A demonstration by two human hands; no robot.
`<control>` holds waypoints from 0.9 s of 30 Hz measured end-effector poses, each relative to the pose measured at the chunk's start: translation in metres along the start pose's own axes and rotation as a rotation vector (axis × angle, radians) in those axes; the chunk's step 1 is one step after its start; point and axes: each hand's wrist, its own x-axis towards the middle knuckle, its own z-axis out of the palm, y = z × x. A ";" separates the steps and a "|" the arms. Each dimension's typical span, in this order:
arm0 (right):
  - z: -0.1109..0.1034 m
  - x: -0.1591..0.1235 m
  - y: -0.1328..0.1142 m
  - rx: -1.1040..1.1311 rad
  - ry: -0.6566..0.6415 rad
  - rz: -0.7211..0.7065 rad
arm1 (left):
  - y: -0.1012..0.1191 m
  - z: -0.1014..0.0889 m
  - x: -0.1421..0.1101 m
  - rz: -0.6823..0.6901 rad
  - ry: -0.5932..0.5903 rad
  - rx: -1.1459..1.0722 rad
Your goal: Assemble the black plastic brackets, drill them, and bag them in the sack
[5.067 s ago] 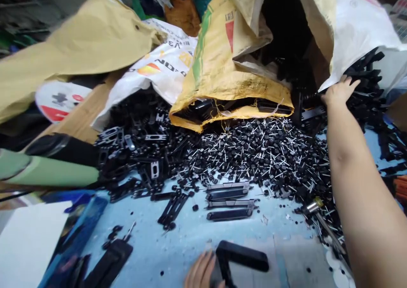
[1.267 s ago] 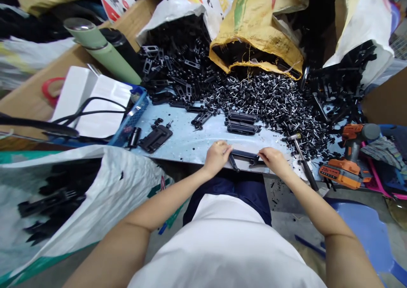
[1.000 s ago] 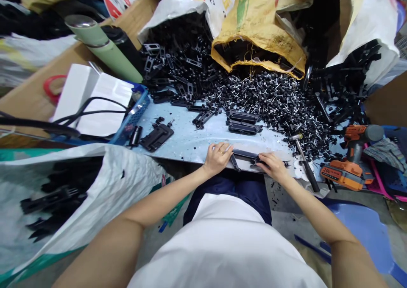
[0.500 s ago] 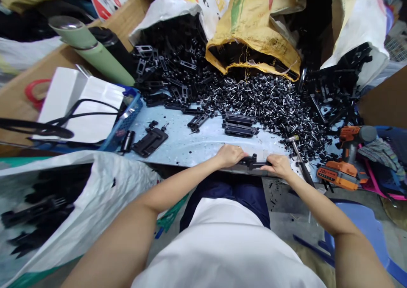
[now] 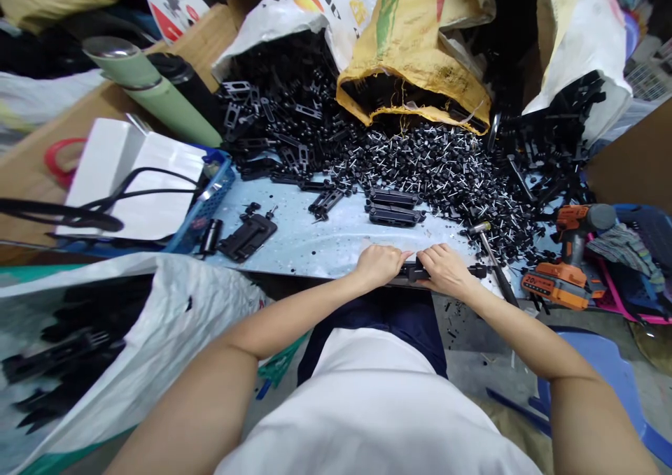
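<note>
At the near edge of the blue work surface (image 5: 294,240), my left hand (image 5: 381,264) is closed around the left part of a long black plastic part (image 5: 412,272). Over the middle of the same part, my right hand (image 5: 444,268) grips it, and its right end sticks out past the fingers. The fingers partly hide its shape. Just beyond my hands lie two black slotted brackets (image 5: 395,208), side by side. A hammer (image 5: 493,261) rests close to my right hand.
Behind is a heap of black-headed metal pins (image 5: 420,164) below a yellow sack (image 5: 409,48). An orange cordless drill (image 5: 567,258) stands at the right. On the left are a black flat part (image 5: 246,237), a blue basket (image 5: 207,206) and a white sack (image 5: 194,286) of black parts.
My right hand has shifted left along the black part, closer to my left hand. The part's right end now shows beyond it.
</note>
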 end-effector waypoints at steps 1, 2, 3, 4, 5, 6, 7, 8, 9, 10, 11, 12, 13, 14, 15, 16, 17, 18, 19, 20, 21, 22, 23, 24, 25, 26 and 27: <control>0.002 0.000 0.002 0.011 0.002 -0.012 | -0.001 0.002 -0.001 0.002 0.017 -0.006; 0.004 -0.001 0.003 0.029 0.011 -0.017 | -0.002 0.004 -0.001 0.001 0.038 -0.012; 0.005 -0.001 0.005 0.051 0.025 -0.018 | -0.003 0.005 -0.001 -0.003 0.058 -0.018; 0.006 -0.003 0.006 0.075 0.043 -0.018 | -0.005 0.006 -0.002 -0.008 0.075 -0.022; 0.006 -0.005 0.008 0.095 0.061 -0.012 | -0.006 0.007 -0.002 -0.013 0.089 -0.025; 0.006 -0.008 0.010 0.108 0.078 -0.005 | -0.007 0.006 -0.002 -0.013 0.102 -0.024; 0.005 -0.011 0.013 0.110 0.096 0.004 | -0.008 0.006 -0.002 -0.010 0.116 -0.019; 0.003 -0.015 0.017 0.103 0.118 0.019 | -0.009 0.006 -0.002 -0.002 0.132 -0.011; 0.002 -0.020 0.022 0.089 0.148 0.045 | -0.011 0.006 -0.001 0.011 0.149 -0.002; 0.002 -0.026 0.027 0.071 0.187 0.090 | -0.013 0.006 0.001 0.029 0.171 0.007; 0.003 -0.032 0.032 0.052 0.233 0.160 | -0.015 0.008 0.004 0.047 0.198 0.015; 0.004 -0.040 0.037 0.032 0.279 0.257 | -0.017 0.010 0.008 0.065 0.227 0.021; 0.007 -0.049 0.042 0.011 0.315 0.380 | -0.019 0.014 0.012 0.078 0.256 0.026; 0.011 -0.058 0.045 -0.012 0.330 0.516 | -0.021 0.018 0.016 0.082 0.279 0.030; 0.016 -0.068 0.048 -0.032 0.322 0.653 | -0.023 0.023 0.020 0.077 0.293 0.035; 0.021 -0.079 0.049 -0.046 0.293 0.780 | -0.025 0.028 0.023 0.070 0.298 0.037; 0.026 -0.088 0.048 -0.049 0.250 0.886 | -0.026 0.032 0.024 0.066 0.296 0.037; 0.031 -0.097 0.047 -0.041 0.204 0.969 | -0.027 0.036 0.023 0.072 0.293 0.036; 0.035 -0.105 0.046 -0.029 0.164 1.031 | -0.028 0.039 0.021 0.097 0.293 0.035; 0.039 -0.110 0.044 -0.017 0.135 1.068 | -0.027 0.042 0.017 0.140 0.297 0.037; 0.042 -0.114 0.042 -0.011 0.118 1.091 | -0.027 0.043 0.012 0.190 0.306 0.041; 0.045 -0.115 0.041 -0.012 0.109 1.108 | -0.026 0.045 0.006 0.236 0.319 0.051; 0.046 -0.114 0.040 -0.015 0.109 1.127 | -0.025 0.045 0.000 0.268 0.330 0.067; 0.046 -0.112 0.041 -0.013 0.116 1.152 | -0.024 0.046 -0.005 0.284 0.337 0.085; 0.045 -0.109 0.041 0.003 0.131 1.182 | -0.024 0.047 -0.009 0.282 0.339 0.102; 0.042 -0.104 0.041 0.037 0.152 1.214 | -0.023 0.048 -0.012 0.271 0.335 0.117; 0.036 -0.100 0.041 0.094 0.180 1.238 | -0.022 0.049 -0.014 0.260 0.325 0.128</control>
